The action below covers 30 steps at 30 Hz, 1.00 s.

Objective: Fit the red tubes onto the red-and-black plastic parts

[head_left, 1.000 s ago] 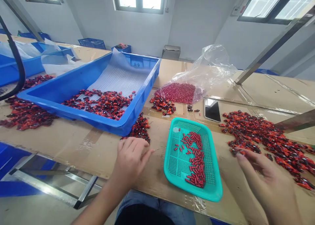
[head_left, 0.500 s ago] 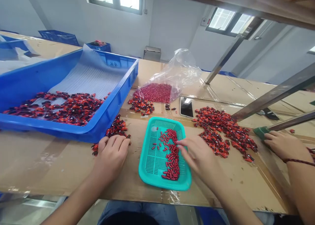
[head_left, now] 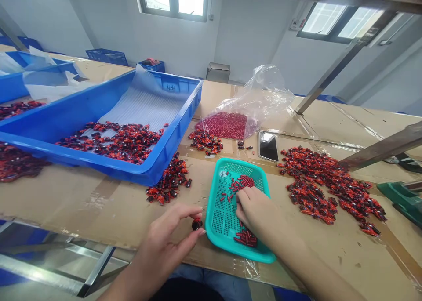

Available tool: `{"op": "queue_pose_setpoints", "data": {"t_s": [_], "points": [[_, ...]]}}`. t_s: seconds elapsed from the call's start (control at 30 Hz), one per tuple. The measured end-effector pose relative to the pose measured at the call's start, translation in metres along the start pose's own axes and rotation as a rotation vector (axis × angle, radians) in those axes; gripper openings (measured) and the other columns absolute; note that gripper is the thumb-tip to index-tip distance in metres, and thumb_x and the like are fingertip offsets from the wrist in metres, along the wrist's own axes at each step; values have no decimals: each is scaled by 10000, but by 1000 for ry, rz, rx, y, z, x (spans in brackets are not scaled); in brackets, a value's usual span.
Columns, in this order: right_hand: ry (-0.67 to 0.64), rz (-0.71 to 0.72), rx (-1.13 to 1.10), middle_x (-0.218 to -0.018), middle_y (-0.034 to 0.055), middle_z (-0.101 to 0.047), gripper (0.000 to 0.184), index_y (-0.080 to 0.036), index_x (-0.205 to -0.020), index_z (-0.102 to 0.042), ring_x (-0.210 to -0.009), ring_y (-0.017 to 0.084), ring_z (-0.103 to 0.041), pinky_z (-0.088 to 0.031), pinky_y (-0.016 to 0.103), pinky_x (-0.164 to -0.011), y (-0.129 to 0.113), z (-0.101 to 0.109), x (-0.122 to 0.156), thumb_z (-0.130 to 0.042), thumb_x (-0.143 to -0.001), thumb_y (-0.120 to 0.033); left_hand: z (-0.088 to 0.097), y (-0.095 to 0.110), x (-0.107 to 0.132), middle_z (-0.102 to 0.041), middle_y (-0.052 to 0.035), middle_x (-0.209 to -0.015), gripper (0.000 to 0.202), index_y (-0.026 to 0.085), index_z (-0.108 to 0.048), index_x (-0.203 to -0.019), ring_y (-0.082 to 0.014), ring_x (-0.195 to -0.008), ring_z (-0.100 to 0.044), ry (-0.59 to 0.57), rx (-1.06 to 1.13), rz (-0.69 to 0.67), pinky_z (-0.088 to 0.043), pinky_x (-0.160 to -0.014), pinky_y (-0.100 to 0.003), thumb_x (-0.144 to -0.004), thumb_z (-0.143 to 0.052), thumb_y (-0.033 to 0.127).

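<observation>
Between thumb and forefinger, my left hand point(head_left: 168, 235) pinches a small red-and-black plastic part point(head_left: 197, 224), just left of the green basket point(head_left: 216, 241). Inside that basket lie small dark-red cylinders point(head_left: 246, 238), some heaped and some scattered. My right hand point(head_left: 255, 208) reaches into the basket over the cylinders, its fingers bent together and pointing down. Whatever those fingertips grip is hidden behind the hand. Beyond my left hand, a small pile of red-and-black parts point(head_left: 169, 180) rests against the blue crate point(head_left: 145, 171).
More red-and-black parts lie inside the blue crate, in a big pile point(head_left: 325, 182) at right and a smaller pile point(head_left: 206, 142) behind the basket. A clear plastic bag point(head_left: 268, 90) holds red cylinders. A phone point(head_left: 268, 146), a metal post point(head_left: 329, 74) and a green tool base point(head_left: 400, 200) stand around.
My left hand has come off the pile by the crate and now holds one part near the basket. My right hand has curled over the cylinders. The view has turned; another person's hand is gone.
</observation>
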State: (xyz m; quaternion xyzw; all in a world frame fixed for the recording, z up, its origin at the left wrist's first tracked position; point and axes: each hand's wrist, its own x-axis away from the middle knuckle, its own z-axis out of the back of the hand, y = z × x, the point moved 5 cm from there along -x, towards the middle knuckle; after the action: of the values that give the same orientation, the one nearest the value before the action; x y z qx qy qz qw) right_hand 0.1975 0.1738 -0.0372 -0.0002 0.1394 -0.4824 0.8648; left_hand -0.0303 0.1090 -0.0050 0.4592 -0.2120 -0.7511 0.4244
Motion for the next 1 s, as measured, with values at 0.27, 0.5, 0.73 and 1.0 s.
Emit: {"op": "queue_pose_setpoints", "data": {"t_s": [0.27,0.5,0.73,1.0], "points": [[92,-46,-744,-840,-21,-663,108,-249,-995,-606,-748,130,-684,-590,204,-691,-45,60,27,-550,-1037,-166,4,21,6,-796,17,-1060,380,264,-600,-1337,-99,-984,-746,28,134,-7,-572,-960,-134,-992,-689,133],[196,190,-863,-917,48,-728,93,-215,-1131,-684,-814,152,-722,-622,227,-727,-71,80,31,-649,-1050,-243,1,33,9,-789,-11,-1070,376,283,-547,-1396,-127,-938,-767,21,217,-10,-641,-879,-193,-1043,-670,241],[255,249,-733,-794,43,-746,84,-198,-999,-677,-731,174,-712,-618,257,-666,-82,83,29,-700,-1016,-277,1,41,13,-808,-20,-1022,270,318,-512,-1316,-155,-919,-788,0,170,-30,-653,-838,-318,-1081,-580,203],[167,111,-787,-787,-5,-685,290,-241,-936,-587,-691,143,-661,-542,217,-609,-78,73,25,-727,-980,-490,-1,54,19,-849,-10,-1049,202,325,-588,-1194,-179,-886,-811,67,83,-121,-601,-882,-391,-1139,-411,243]]}}
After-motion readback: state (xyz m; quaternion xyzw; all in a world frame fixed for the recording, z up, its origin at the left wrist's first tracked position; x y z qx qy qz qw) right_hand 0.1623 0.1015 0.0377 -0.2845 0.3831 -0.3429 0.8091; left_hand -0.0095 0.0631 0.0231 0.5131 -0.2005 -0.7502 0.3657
